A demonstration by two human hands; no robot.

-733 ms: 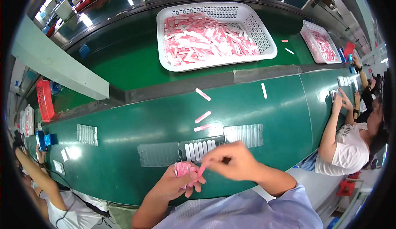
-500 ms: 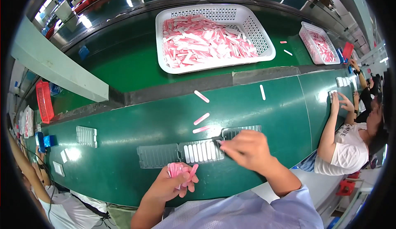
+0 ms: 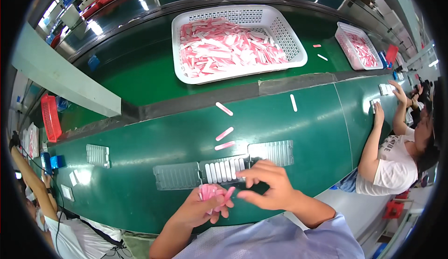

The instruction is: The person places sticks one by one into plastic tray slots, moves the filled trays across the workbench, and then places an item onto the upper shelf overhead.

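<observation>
My left hand (image 3: 198, 208) is closed around a bunch of small nail files (image 3: 210, 192), flat pink-and-white strips with rounded ends. One of them sticks out toward my right hand (image 3: 270, 186), whose thumb and forefinger are spread apart with nothing between them. Just beyond both hands lies a clear plastic slotted tray (image 3: 221, 165), its slots holding several nail files side by side with white faces up. An adjoining clear tray (image 3: 177, 176) on the left shows bare slots, as does another tray (image 3: 275, 152) on the right. Three loose pink nail files (image 3: 225, 133) lie beyond the trays.
A large white basket (image 3: 238, 75) heaped with nail files stands behind the dark ledge (image 3: 196, 99); a smaller basket (image 3: 358, 65) is far right. A loose white file (image 3: 293, 103) lies on the green table (image 3: 322, 133). Co-workers sit on both sides. A pale post (image 3: 70, 72) rises at left.
My right hand has moved back from the filled tray toward the bunch, and its thumb and forefinger have parted. My left hand has shifted slightly right.
</observation>
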